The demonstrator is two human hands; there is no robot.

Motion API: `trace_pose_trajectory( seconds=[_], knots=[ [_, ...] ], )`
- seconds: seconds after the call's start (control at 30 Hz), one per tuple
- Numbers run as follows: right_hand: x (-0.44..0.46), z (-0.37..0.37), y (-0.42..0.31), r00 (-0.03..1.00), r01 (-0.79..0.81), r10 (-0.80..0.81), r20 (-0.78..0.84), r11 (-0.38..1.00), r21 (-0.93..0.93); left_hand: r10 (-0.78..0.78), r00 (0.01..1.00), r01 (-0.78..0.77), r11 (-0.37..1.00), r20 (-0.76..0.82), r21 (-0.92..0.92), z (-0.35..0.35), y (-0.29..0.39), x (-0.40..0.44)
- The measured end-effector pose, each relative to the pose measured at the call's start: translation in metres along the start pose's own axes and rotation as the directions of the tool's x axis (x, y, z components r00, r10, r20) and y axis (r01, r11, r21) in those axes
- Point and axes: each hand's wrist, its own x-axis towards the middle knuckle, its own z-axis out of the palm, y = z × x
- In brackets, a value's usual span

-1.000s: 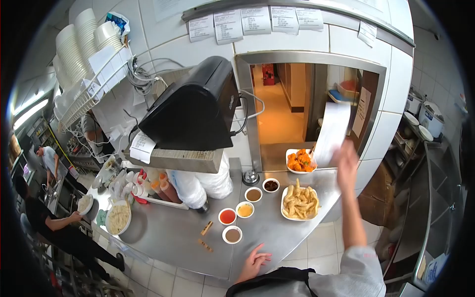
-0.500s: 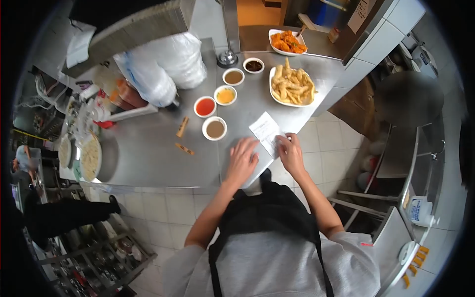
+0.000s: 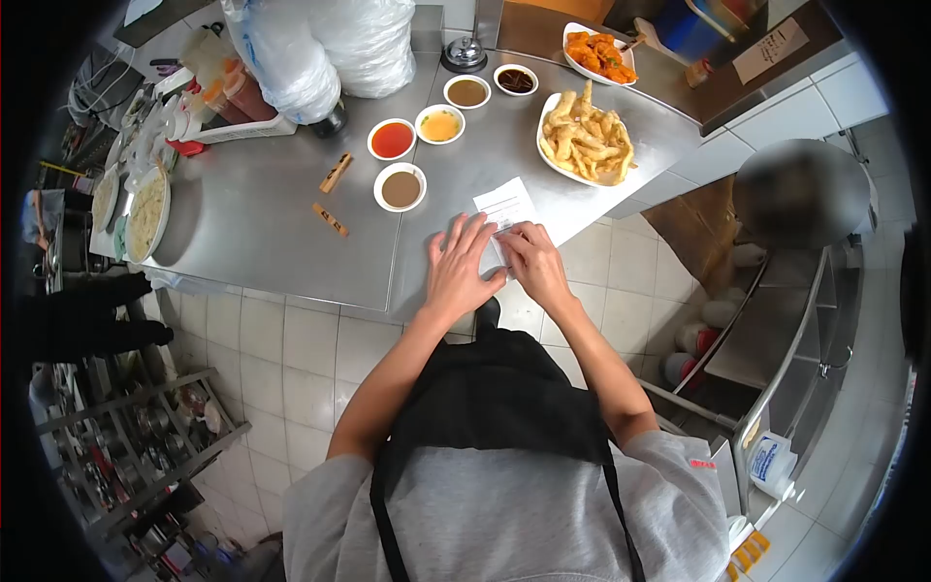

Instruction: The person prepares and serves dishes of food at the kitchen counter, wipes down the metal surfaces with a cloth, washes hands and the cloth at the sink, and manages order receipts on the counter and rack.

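Observation:
A white printed receipt point(image 3: 506, 202) lies near the front edge of the steel counter, its lower part covered by my hands. My left hand point(image 3: 460, 272) rests flat beside it, fingers spread and fingertips at its left edge. My right hand point(image 3: 535, 264) has its fingers bent and pinched together on the paper's right side. Beyond the hands are a cup of brown sauce point(image 3: 401, 187), a cup of red sauce point(image 3: 392, 140) and a cup of yellow sauce point(image 3: 440, 124). A white bowl of pale fried food point(image 3: 587, 141) stands to the right of the cups.
Two small wooden pieces point(image 3: 336, 173) lie left of the cups. Behind stand a call bell point(image 3: 465, 53), plastic-wrapped stacks point(image 3: 364, 48) and a dish of orange-sauced food point(image 3: 599, 54). Sauce bottles point(image 3: 242, 89) and a rice-like bowl point(image 3: 148, 215) are at left; another person's dark-clothed legs point(image 3: 92, 315) show below.
My right hand has come in closer to my left, over the receipt. My left hand now touches the paper, and more of its lower part is covered. The view has shifted.

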Motion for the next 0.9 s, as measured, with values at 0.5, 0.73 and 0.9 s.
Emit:
trace_pose_trajectory(
  seconds=[0.5, 0.73, 0.9],
  knots=[
    [-0.034, -0.037, 0.006, 0.992, -0.122, 0.124, 0.006, 0.986, -0.117, -0.027, 1.000, 0.027, 0.999, -0.002, 0.030, 0.003, 0.002, -0.001],
    [-0.044, -0.033, 0.000, 0.989, -0.111, 0.121, 0.088, 0.987, -0.120, -0.020, 1.000, 0.020, 0.999, 0.012, 0.030, 0.002, 0.001, -0.002],
    [-0.032, -0.032, -0.001, 0.987, -0.103, 0.117, 0.113, 0.987, -0.123, -0.023, 1.000, 0.023, 0.999, 0.012, 0.038, 0.002, 0.000, -0.002]
  ],
)
